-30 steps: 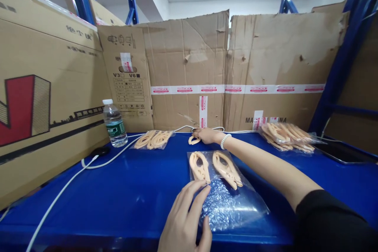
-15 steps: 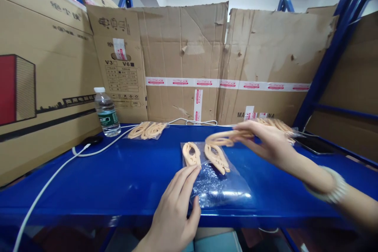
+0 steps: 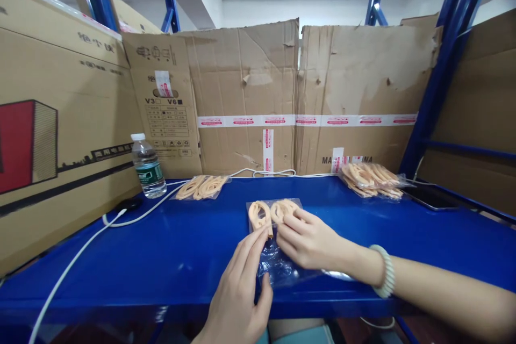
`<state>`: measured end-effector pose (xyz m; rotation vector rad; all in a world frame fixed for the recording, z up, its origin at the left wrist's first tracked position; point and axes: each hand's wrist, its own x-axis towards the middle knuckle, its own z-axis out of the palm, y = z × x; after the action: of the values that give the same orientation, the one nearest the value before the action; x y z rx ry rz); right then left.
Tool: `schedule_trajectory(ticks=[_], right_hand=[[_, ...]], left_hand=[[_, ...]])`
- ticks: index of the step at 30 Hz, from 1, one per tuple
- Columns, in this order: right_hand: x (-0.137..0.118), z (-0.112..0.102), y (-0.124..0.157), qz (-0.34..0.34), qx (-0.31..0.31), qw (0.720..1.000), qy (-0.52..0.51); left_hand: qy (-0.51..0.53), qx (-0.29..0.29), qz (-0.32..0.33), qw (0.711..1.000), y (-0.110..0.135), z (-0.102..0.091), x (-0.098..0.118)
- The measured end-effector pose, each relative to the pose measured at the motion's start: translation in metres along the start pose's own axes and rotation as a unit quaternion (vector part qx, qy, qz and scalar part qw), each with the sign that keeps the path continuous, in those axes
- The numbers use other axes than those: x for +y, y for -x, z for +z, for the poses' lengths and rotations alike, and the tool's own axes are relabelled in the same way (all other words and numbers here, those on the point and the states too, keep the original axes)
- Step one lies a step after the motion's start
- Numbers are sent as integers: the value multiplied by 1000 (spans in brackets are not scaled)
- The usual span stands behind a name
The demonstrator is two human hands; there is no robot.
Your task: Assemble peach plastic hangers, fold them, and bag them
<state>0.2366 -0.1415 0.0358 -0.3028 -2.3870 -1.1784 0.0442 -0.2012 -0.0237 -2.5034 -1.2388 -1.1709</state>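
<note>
A clear plastic bag (image 3: 278, 271) lies flat near the front of the blue shelf. On its upper part, to the left, rests a beige looped plastic piece that looks like a folded hanger (image 3: 265, 210). My left hand (image 3: 237, 285) has its fingers stretched out, fingertips on the lower end of that piece and thumb held apart. Beside it, my right hand (image 3: 308, 239) is closed on another beige folded hanger (image 3: 279, 208) over the bag's right side. Its fingers hide the lower half of that piece and any beneath it.
Bagged beige hangers (image 3: 203, 187) lie at the back left, and a pile of similar bags (image 3: 373, 178) at the back right. A water bottle (image 3: 149, 169), a white cable (image 3: 141, 219) and a dark phone (image 3: 431, 198) are around. Cardboard (image 3: 245, 75) walls the back.
My right hand has come left and down with the beige hanger, from near the back right pile to the bag's right side. My left hand stays in place. The view has tilted slightly.
</note>
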Motion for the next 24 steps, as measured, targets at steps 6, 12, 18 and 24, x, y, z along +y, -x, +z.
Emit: schedule_trajectory(ticks=[6,12,18,24], right_hand=[[13,-17,16,76,-49,992,-92],[37,-78,56,207,-147,934,-251],[25,-46,76,258,-184,882,-348],[5,-45,75,394,-84,795,-453]], left_hand=[[43,-26,-19,999,-1,-11,0],[69,-13,-44,997,7,-38,-16],[48,-55,12,997,-4,-29,-27],[143,-20,-22,989,-6,-24,-15]])
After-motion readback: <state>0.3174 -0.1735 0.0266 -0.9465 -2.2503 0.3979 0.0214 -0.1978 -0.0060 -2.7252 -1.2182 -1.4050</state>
